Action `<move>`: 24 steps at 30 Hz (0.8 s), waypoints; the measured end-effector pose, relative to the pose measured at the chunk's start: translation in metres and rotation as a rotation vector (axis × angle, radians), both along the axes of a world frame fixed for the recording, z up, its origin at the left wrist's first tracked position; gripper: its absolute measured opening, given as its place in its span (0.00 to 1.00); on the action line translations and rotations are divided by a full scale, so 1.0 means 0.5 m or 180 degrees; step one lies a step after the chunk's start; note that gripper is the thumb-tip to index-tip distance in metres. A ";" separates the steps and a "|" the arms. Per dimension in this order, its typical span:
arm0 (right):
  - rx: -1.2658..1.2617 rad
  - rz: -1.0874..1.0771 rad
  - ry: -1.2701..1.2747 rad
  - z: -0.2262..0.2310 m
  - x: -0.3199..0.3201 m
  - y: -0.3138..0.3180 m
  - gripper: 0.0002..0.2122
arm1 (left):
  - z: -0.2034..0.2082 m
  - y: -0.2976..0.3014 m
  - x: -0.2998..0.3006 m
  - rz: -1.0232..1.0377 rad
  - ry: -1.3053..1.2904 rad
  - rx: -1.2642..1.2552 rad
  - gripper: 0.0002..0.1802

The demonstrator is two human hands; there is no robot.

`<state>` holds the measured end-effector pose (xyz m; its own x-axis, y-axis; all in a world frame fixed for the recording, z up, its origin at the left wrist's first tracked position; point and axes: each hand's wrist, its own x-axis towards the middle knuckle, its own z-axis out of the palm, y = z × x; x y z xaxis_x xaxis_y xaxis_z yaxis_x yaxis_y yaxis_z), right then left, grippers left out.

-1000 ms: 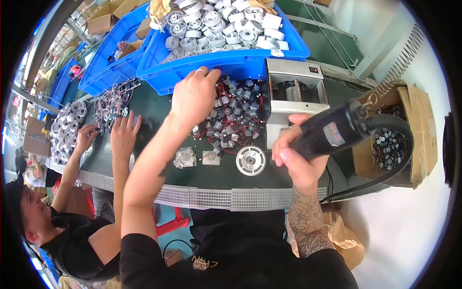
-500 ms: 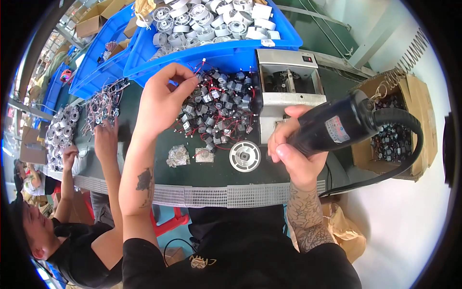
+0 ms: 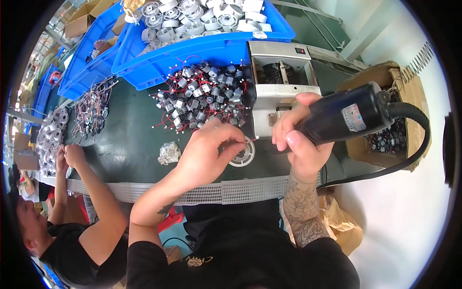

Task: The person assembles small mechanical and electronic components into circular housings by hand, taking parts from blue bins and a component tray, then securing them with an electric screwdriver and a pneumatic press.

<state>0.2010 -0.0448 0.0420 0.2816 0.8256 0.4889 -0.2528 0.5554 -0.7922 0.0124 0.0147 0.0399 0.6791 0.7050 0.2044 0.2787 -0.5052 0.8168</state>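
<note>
Left hand (image 3: 208,154) on white wheel (image 3: 244,153) — right hand (image 3: 297,139) gripping black power tool (image 3: 349,114)

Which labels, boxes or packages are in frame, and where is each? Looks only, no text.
Label: on the black power tool in the right hand; small rectangle, white with red and blue.
Cardboard box: right of the metal machine; brown, open, dark small parts inside.
Blue bins: along the far edge; rectangular plastic, white round parts inside.
Cardboard boxes: far left; brown.
</note>
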 end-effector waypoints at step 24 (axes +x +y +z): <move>0.0490 -0.0985 -0.0061 0.016 0.037 0.025 0.24 | -0.028 0.025 -0.012 -0.0110 0.0496 -0.0668 0.13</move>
